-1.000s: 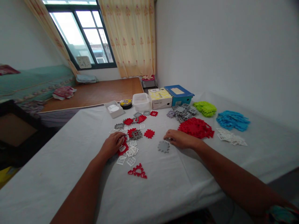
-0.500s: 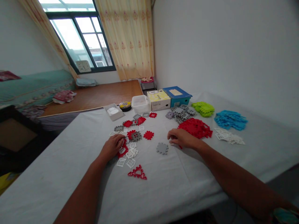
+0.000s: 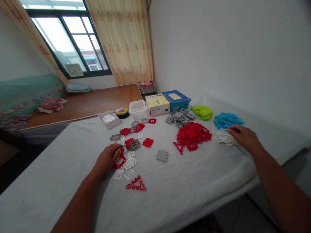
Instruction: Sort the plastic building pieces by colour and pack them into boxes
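Observation:
My left hand (image 3: pixel 108 157) rests at the left edge of a mixed scatter of red, grey and white plastic pieces; its fingertips are close together over them, and what they hold, if anything, is hidden. My right hand (image 3: pixel 243 136) is over the right side of the white piece pile (image 3: pixel 224 137), fingers closed, just in front of the blue pile (image 3: pixel 227 120). A red pile (image 3: pixel 194 134) lies in the middle right, with grey (image 3: pixel 181 117) and lime green (image 3: pixel 202 112) piles behind. A grey square piece (image 3: pixel 162 155) and a red triangle (image 3: pixel 136 184) lie separately.
Along the table's back stand a white open box (image 3: pixel 109 119), a round black and yellow tin (image 3: pixel 122 113), a clear container (image 3: pixel 138 110), a yellow and white box (image 3: pixel 157 105) and a blue box (image 3: pixel 177 100). A wall borders the right.
My right hand has moved right, from beside the red pile to the white pile. My left hand has stayed at the scattered pieces. The view has turned slightly right.

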A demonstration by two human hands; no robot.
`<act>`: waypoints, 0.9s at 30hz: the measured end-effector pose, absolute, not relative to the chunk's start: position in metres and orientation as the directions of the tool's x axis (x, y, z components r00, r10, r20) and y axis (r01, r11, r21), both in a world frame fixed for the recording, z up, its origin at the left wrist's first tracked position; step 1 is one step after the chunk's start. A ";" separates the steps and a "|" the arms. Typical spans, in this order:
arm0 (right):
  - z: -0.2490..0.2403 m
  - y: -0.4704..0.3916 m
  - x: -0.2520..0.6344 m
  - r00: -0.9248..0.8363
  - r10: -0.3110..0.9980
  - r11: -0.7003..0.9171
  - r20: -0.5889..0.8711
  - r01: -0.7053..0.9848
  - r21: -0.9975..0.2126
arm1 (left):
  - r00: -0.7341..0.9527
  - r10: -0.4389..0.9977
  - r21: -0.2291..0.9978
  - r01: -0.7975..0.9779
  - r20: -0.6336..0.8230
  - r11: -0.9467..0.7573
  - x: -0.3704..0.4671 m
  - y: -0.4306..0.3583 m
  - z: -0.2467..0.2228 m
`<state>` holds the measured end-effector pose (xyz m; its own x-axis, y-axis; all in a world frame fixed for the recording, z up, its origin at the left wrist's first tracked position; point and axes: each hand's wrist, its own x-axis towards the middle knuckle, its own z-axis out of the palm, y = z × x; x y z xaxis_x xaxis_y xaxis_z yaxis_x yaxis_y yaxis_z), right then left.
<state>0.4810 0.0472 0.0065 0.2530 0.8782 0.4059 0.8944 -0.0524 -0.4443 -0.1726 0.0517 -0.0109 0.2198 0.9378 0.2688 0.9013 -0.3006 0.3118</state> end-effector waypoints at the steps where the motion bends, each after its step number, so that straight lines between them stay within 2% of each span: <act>1: 0.002 0.046 0.490 0.237 0.886 -0.054 0.399 0.906 -0.420 | 0.218 0.938 0.313 0.901 0.270 -0.300 -0.173 0.052 -0.011; 4: -0.003 0.044 0.490 0.213 0.898 -0.075 0.386 0.937 -0.342 | 0.208 0.940 0.315 0.903 0.270 -0.291 -0.171 0.051 -0.010; 7: 0.007 0.047 0.451 0.171 0.875 -0.037 0.453 0.956 -0.291 | 0.202 0.943 0.309 0.909 0.264 -0.281 -0.169 0.049 -0.009; 10: 0.025 0.049 0.380 -0.082 0.872 0.255 0.482 0.917 -0.306 | 0.199 0.942 0.304 0.911 0.269 -0.279 -0.167 0.048 -0.008; 12: 0.033 0.049 0.325 -0.333 0.841 0.482 0.426 0.817 -0.315 | 0.196 0.943 0.305 0.911 0.270 -0.276 -0.167 0.048 -0.009; 16: 0.036 0.056 0.229 -0.666 0.667 0.745 0.335 0.608 -0.276 | 0.211 0.944 0.314 0.905 0.255 -0.287 -0.169 0.048 -0.010; 19: 0.029 0.068 0.179 -0.752 0.602 0.798 0.269 0.564 -0.211 | 0.228 0.940 0.316 0.899 0.252 -0.303 -0.169 0.048 -0.010; 23: 0.013 0.082 0.141 -0.726 0.655 0.755 0.211 0.642 -0.136 | 0.225 0.939 0.312 0.900 0.260 -0.303 -0.168 0.046 -0.008; 27: 0.001 0.086 0.136 -0.722 0.658 0.752 0.213 0.640 -0.155 | 0.227 0.940 0.307 0.903 0.255 -0.302 -0.168 0.046 -0.008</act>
<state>0.1357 0.0855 0.0010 -0.7220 0.6582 0.2133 0.6402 0.7524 -0.1547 -0.1680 0.0461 -0.0083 0.2274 0.9399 0.2546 0.9025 -0.3016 0.3074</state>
